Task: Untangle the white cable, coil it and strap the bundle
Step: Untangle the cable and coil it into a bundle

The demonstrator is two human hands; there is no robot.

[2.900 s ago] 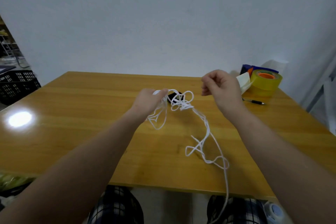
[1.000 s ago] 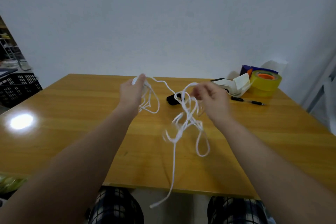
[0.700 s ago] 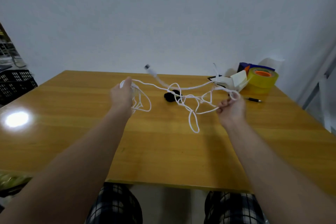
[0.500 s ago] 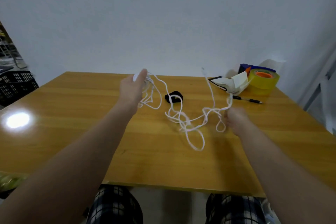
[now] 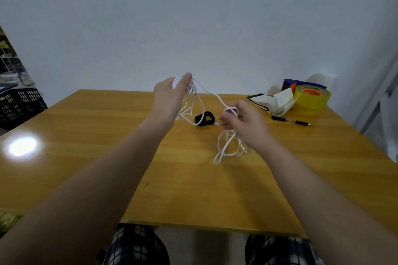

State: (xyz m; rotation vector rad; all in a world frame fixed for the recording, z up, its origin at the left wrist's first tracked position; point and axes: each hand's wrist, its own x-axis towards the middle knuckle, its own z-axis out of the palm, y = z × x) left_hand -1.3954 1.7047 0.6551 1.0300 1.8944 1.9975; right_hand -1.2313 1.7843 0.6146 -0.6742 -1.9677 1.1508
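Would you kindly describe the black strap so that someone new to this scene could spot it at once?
On the wooden table, look in its far half, between the left hand and the right hand that hold the white cable. The black strap lies flat, a small loop. It is the only dark loop: the black pen to its right is thin and straight.

A plain pale wall [image 5: 193,17] rises behind a glossy wooden table [image 5: 86,135], whose yellow-brown top reaches back to the wall's foot. A bright white glare [image 5: 22,146] sits on the table's left side. Past the left edge stands a black slotted crate [image 5: 19,103], with dim shelving [image 5: 8,64] behind it. A grey frame [image 5: 387,84] slants up the right edge.
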